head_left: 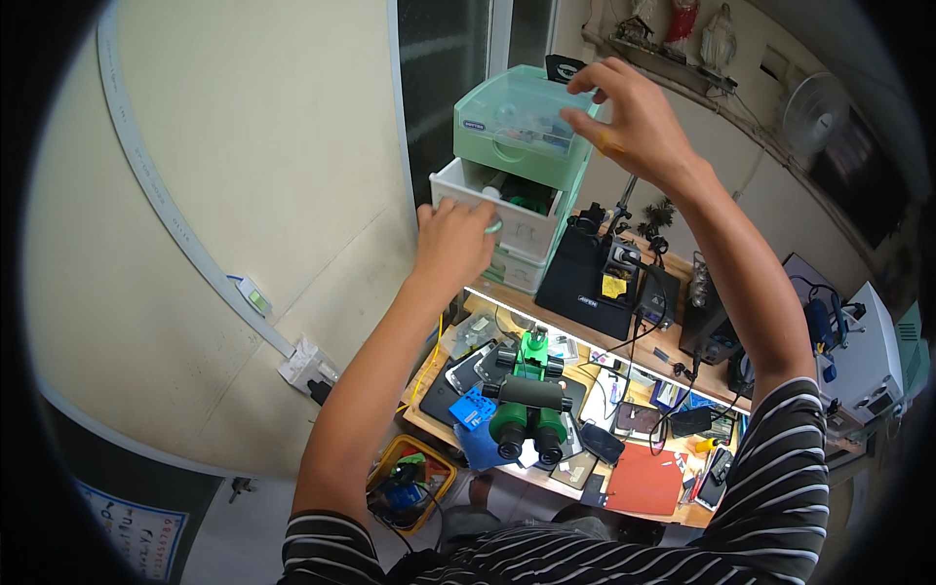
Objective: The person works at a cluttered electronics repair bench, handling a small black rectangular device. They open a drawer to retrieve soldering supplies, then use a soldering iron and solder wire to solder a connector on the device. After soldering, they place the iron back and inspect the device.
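One cluttered table [429, 421] lay in front of and below the green drawer unit [478, 148]. A black mat [575, 297] spread just right of that unit, and a green microscope [531, 393] stood in front of the unit. A white drawer [531, 229] jutted from the unit's front, beneath its clear top. The person's left hand [453, 246] touched the drawer's front; whether that grip was closed around the edge could not be told. The right hand [632, 119] hovered near the unit's upper right corner, its grip open, with fingers curved and thumb apart.
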`<state>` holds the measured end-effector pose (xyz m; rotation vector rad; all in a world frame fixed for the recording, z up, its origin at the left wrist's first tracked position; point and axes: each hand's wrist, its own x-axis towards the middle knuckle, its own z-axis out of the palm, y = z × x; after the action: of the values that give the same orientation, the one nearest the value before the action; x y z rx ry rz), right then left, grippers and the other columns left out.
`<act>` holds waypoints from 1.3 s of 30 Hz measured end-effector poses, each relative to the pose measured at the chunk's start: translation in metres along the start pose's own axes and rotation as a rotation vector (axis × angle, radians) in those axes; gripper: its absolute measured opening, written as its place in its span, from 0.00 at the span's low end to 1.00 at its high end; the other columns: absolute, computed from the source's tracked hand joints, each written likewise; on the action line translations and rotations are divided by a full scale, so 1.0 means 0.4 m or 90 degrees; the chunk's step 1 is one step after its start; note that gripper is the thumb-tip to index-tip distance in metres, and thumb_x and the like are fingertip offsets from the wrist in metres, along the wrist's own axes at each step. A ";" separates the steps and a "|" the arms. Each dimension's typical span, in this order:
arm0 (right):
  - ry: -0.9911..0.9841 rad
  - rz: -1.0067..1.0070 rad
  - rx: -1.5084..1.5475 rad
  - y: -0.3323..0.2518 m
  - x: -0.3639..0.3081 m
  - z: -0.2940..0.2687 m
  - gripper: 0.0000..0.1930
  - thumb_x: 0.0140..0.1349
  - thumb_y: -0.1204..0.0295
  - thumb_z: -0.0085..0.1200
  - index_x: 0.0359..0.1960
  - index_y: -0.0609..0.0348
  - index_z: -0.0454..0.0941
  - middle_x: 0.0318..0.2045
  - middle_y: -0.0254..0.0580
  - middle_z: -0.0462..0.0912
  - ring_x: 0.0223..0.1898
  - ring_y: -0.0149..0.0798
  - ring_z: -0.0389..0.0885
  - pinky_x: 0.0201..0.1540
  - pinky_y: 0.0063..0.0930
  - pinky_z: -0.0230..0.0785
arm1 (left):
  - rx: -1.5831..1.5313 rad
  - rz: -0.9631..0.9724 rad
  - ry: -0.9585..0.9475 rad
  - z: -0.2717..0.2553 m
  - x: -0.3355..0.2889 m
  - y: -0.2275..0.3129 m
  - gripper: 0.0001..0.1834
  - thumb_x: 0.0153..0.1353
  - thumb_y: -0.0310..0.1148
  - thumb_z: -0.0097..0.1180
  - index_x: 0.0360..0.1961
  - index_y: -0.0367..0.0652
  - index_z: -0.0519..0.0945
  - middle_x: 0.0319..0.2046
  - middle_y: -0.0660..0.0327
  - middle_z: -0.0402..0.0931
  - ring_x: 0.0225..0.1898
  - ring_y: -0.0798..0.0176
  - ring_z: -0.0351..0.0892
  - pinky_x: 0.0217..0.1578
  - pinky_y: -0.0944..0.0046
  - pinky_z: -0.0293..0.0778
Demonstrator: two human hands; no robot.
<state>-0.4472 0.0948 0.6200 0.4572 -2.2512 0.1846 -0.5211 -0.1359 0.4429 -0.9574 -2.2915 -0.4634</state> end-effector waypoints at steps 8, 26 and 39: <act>-0.187 0.000 0.078 -0.033 -0.019 -0.013 0.08 0.63 0.70 0.66 0.39 0.62 0.86 0.33 0.43 0.86 0.35 0.39 0.85 0.41 0.36 0.77 | -0.134 -0.055 0.077 -0.131 -0.254 0.027 0.10 0.56 0.32 0.68 0.35 0.47 0.78 0.34 0.62 0.78 0.45 0.53 0.75 0.51 0.48 0.64; -0.695 -0.032 0.199 -0.172 0.024 0.188 0.16 0.59 0.67 0.67 0.49 0.58 0.89 0.34 0.52 0.89 0.40 0.54 0.89 0.45 0.43 0.78 | -0.166 -0.026 0.079 -0.173 -0.268 0.031 0.12 0.53 0.27 0.72 0.36 0.43 0.79 0.32 0.59 0.78 0.40 0.50 0.77 0.50 0.50 0.66; -0.508 0.032 0.246 -0.138 0.002 0.136 0.16 0.58 0.64 0.71 0.44 0.61 0.88 0.27 0.45 0.86 0.30 0.44 0.85 0.36 0.37 0.74 | -0.221 -0.047 0.071 -0.166 -0.277 0.042 0.16 0.52 0.33 0.76 0.38 0.43 0.82 0.34 0.59 0.80 0.41 0.51 0.77 0.51 0.49 0.66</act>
<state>-0.4645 0.0283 0.5840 0.7796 -3.0220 0.5474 -0.4206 -0.2166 0.4225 -0.9829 -2.1905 -0.9451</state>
